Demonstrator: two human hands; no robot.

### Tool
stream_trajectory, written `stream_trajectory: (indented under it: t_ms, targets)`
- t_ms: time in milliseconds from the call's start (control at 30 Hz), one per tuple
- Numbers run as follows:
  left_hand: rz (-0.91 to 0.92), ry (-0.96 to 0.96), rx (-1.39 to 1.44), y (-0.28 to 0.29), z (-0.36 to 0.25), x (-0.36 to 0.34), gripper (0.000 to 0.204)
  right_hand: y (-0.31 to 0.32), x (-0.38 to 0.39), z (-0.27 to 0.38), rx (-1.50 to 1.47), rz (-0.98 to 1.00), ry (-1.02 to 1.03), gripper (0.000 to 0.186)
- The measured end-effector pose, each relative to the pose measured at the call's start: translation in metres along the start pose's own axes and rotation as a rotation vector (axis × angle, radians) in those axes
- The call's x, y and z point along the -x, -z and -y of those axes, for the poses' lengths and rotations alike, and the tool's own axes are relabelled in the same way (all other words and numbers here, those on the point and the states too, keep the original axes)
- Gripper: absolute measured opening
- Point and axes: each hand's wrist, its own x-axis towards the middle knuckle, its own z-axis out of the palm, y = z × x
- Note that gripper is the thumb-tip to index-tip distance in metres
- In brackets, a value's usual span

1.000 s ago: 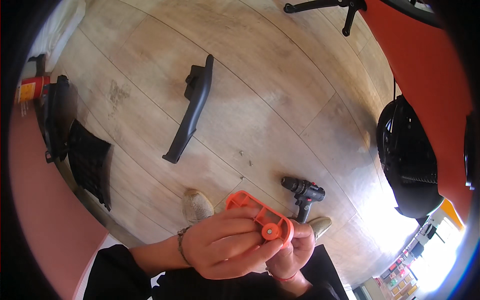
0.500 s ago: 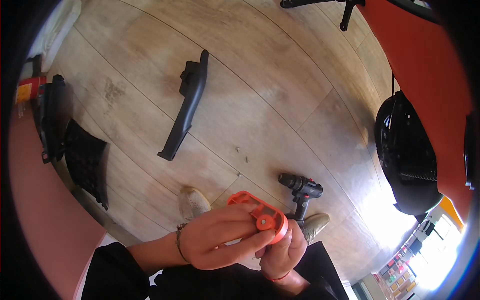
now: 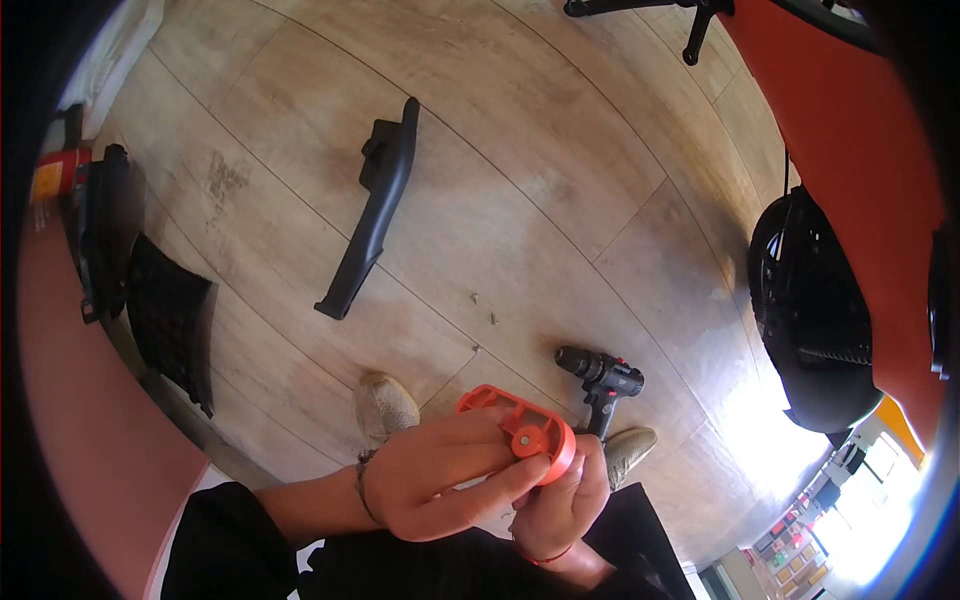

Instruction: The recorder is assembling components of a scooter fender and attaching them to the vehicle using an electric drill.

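The person holds an orange plastic part [image 3: 520, 432] in both hands, low in the view and above the wooden floor [image 3: 560, 160]. The part is an elongated piece with rounded ends; its long axis runs from upper left to lower right, with one end pointing toward the person's left shoe [image 3: 385, 405] and the other, which carries a round boss with a small centre hole, pointing toward the right hand [image 3: 560, 495]. The left hand [image 3: 440, 480] is closed around the part from below and the left, the thumb reaching up to the boss. The right hand is closed on the part's lower right end, fingers curled against its rim. Much of the part's underside and its lower edge are hidden by the two hands, so its full shape cannot be made out.

Just beyond the part, a black cordless drill [image 3: 600, 378] lies on the floor, its chuck pointing left; its handle is partly hidden behind the part and the right hand. The right shoe [image 3: 630, 445] shows only in part beside the right hand. Farther off, toward the far left of the floor, lies a long black curved plastic piece [image 3: 372, 210], its long axis running near to far. A black mesh panel [image 3: 165, 315] stands at the left edge of the floor, and a black round-backed object [image 3: 810, 320] sits at the right edge.
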Motion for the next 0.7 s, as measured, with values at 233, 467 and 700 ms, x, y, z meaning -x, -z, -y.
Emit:
stream_trajectory:
  t_ms: [233, 467, 700]
  targets:
    - [-0.060, -0.106, -0.152, 0.000, 0.000, 0.003, 0.034, 0.017, -0.008, 0.019, -0.372, 0.256, -0.518, 0.037]
    - [-0.129, -0.130, -0.229, -0.004, 0.001, 0.004, 0.036, 0.004, -0.004, 0.008, -0.183, 0.165, -0.178, 0.024]
    - [-0.184, -0.126, -0.245, -0.006, -0.001, 0.001, 0.035, -0.001, -0.004, 0.001, 0.133, 0.021, 0.115, 0.028]
